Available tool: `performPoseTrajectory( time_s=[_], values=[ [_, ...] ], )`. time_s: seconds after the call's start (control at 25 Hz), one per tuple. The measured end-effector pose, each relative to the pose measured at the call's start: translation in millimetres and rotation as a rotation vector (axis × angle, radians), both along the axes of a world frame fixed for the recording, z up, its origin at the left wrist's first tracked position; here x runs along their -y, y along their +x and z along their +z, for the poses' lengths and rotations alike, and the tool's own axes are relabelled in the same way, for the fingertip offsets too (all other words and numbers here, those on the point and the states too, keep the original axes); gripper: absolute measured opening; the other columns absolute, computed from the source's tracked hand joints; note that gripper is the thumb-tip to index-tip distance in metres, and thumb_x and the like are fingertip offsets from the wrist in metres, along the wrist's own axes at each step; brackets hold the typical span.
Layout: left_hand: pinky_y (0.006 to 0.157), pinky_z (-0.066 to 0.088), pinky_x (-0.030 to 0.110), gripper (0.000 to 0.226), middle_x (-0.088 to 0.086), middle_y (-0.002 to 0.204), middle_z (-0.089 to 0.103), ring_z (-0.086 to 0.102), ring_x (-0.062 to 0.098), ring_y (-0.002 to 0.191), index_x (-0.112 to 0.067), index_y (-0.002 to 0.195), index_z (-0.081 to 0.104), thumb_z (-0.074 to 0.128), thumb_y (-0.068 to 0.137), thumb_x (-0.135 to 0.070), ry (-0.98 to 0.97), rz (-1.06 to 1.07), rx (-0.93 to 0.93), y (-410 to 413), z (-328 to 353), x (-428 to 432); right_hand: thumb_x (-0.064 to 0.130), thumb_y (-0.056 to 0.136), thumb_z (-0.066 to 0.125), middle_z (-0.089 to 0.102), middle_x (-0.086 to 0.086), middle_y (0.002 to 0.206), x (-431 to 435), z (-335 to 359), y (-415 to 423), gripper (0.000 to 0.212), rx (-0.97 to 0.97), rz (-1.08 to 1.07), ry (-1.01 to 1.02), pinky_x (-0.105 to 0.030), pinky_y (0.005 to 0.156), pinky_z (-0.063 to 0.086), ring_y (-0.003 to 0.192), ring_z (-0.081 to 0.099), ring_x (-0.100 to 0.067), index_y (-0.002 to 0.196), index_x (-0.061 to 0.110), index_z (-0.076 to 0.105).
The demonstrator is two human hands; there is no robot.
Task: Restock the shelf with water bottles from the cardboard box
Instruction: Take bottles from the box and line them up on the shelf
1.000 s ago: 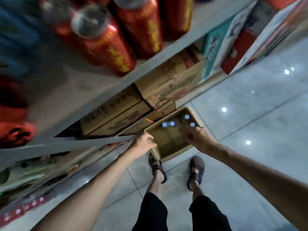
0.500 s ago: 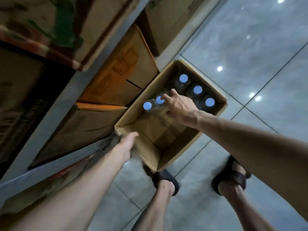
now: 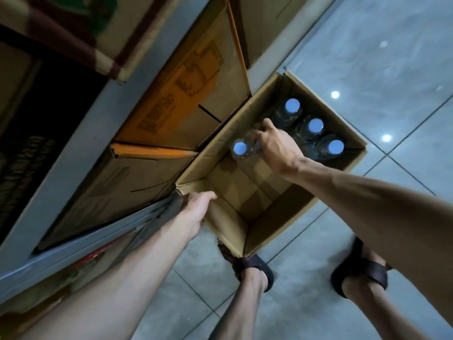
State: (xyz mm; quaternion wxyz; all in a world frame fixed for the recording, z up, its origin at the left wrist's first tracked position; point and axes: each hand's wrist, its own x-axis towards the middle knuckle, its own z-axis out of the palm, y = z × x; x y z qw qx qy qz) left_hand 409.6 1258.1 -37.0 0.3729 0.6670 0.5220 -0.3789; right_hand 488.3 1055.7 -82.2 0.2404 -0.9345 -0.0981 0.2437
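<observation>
The right hand (image 3: 277,148) reaches down into the open brown cardboard box (image 3: 247,239) with the forearm stretched from the lower right and the wrist bent down; its fingers curl around the shoulder of a clear plastic water bottle with a pale blue cap (image 3: 241,149), which it holds tilted toward the box's left wall. The left hand (image 3: 196,212) comes in along a straight forearm from the lower left; its fingers fold over the near left corner of the box rim, gripping the cardboard edge.

Three more clear bottles with pale blue caps (image 3: 315,126) stand upright in a row against the far right wall of the box, just beside the right hand. The near half of the box floor is bare cardboard, leaving open room between the two hands.

The box sits on the grey tiled floor (image 3: 367,57), its left wall pressed against the grey metal shelf unit (image 3: 81,133), where closed brown and orange cartons (image 3: 181,94) fill the lower shelf. Two feet in dark brown sandals (image 3: 360,273) stand at the box's near corner; the floor to the right lies open.
</observation>
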Motion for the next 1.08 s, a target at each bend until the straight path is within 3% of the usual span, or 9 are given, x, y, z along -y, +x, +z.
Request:
performPoseTrajectory(
  time_s=[0.2,0.28,0.36,0.48,0.56,0.68,0.8,0.88,1.08],
  values=[
    [0.106,0.034,0.042,0.091,0.018,0.151,0.031,0.035,0.034,0.135,-0.011,0.152,0.005,0.066,0.085,-0.019,0.142,-0.299,0.103,-1,41,23,0.019,0.079,0.07,0.047,-0.001,0.099,45,64,-22,0.027,-0.045,-0.266,0.174,-0.026,0.07,0.038,0.083,0.05,-0.02,0.106,0.02,0.067],
    [0.108,0.034,0.043,0.099,0.014,0.152,0.033,0.037,0.033,0.135,-0.019,0.152,0.01,0.076,0.078,-0.017,0.023,-0.438,0.159,5,72,43,0.02,0.076,0.074,0.049,0.003,0.094,67,111,-23,0.03,-0.063,-0.314,0.216,-0.024,0.071,0.036,0.085,0.052,-0.018,0.105,0.021,0.069],
    [0.106,0.032,0.028,0.103,0.009,0.149,0.038,0.04,0.028,0.133,-0.019,0.15,0.019,0.083,0.071,-0.019,-0.122,-0.536,0.262,14,120,70,0.024,0.074,0.076,0.06,0.001,0.092,85,172,-16,0.03,-0.112,-0.331,0.271,-0.026,0.071,0.042,0.084,0.058,-0.019,0.103,0.019,0.07],
    [0.089,0.03,0.016,0.12,0.0,0.136,0.05,0.047,0.015,0.125,-0.011,0.144,0.031,0.078,0.042,-0.054,-0.265,-0.709,0.404,31,212,111,0.026,0.074,0.078,0.068,0.002,0.086,104,279,-1,0.03,-0.175,-0.361,0.406,-0.031,0.071,0.051,0.076,0.061,-0.014,0.102,0.019,0.071],
    [0.082,0.038,0.016,0.107,-0.008,0.114,0.058,0.055,0.008,0.108,-0.017,0.129,0.048,0.069,0.035,-0.061,-0.343,-0.701,0.473,42,283,127,0.025,0.074,0.079,0.069,0.005,0.085,112,362,9,0.037,-0.197,-0.386,0.564,-0.03,0.072,0.053,0.077,0.065,-0.012,0.108,0.018,0.068],
    [0.077,0.051,0.02,0.057,-0.01,0.097,0.067,0.064,0.004,0.091,-0.025,0.104,0.06,0.087,0.055,-0.032,-0.477,-0.576,0.593,55,397,132,0.023,0.08,0.076,0.066,0.011,0.076,120,484,23,0.05,-0.203,-0.376,0.716,-0.023,0.062,0.049,0.068,0.063,0.0,0.127,0.017,0.059],
    [0.091,0.053,0.028,0.06,0.0,0.115,0.07,0.065,0.016,0.109,-0.022,0.12,0.058,0.084,0.066,-0.016,-0.632,-0.477,0.577,61,509,126,0.007,0.087,0.068,0.06,0.013,0.069,126,588,35,0.043,-0.225,-0.349,0.847,-0.009,0.052,0.04,0.052,0.055,0.004,0.129,0.006,0.057],
    [0.099,0.049,0.035,0.064,0.006,0.122,0.067,0.063,0.022,0.114,-0.014,0.127,0.056,0.08,0.068,-0.013,-0.729,-0.448,0.587,58,584,121,0.002,0.088,0.064,0.057,0.01,0.069,129,661,38,0.041,-0.212,-0.296,0.903,-0.011,0.052,0.037,0.052,0.048,0.003,0.129,0.007,0.057],
    [0.083,0.056,0.025,0.031,-0.002,0.099,0.075,0.069,0.014,0.092,-0.015,0.105,0.065,0.069,0.077,-0.002,-0.702,-0.372,0.718,35,731,109,0.013,0.094,0.058,0.065,0.007,0.086,116,795,29,0.031,-0.179,-0.18,0.971,-0.02,0.067,0.045,0.069,0.055,-0.003,0.125,0.021,0.059]
  ],
)
